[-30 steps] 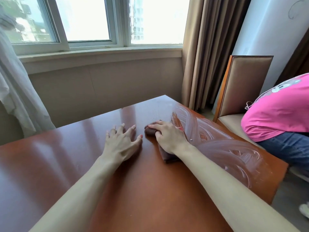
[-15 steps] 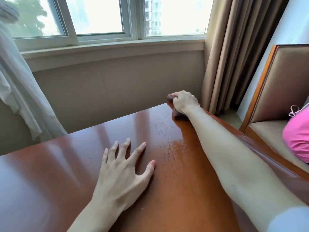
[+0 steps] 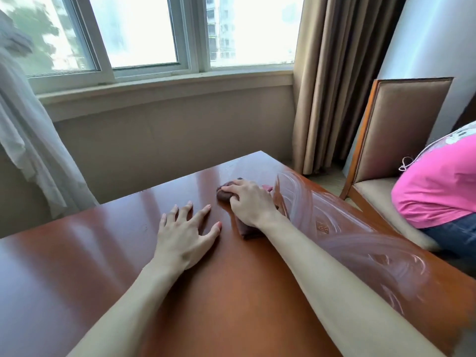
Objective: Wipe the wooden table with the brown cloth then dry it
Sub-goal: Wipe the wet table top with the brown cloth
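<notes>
A glossy reddish wooden table (image 3: 77, 266) fills the lower view. My right hand (image 3: 251, 202) lies on the bunched brown cloth (image 3: 223, 195) near the table's far right part, fingers curled over its front bulge; a cloth end sticks out near my wrist. Wet curved smear marks run along the table's right edge. My left hand (image 3: 184, 234) rests flat on the wood with fingers spread, just left of the cloth and apart from it.
A padded wooden chair (image 3: 401, 135) stands right of the table. A person in a pink top (image 3: 438, 186) and jeans sits beside it. Brown curtains (image 3: 334, 81) hang at the back right, a white sheer curtain (image 3: 23, 130) at the left, below the window.
Half a second ago my right hand held the cloth at the far corner; it has drawn the cloth back toward me, close to my left hand. The left hand stays flat.
</notes>
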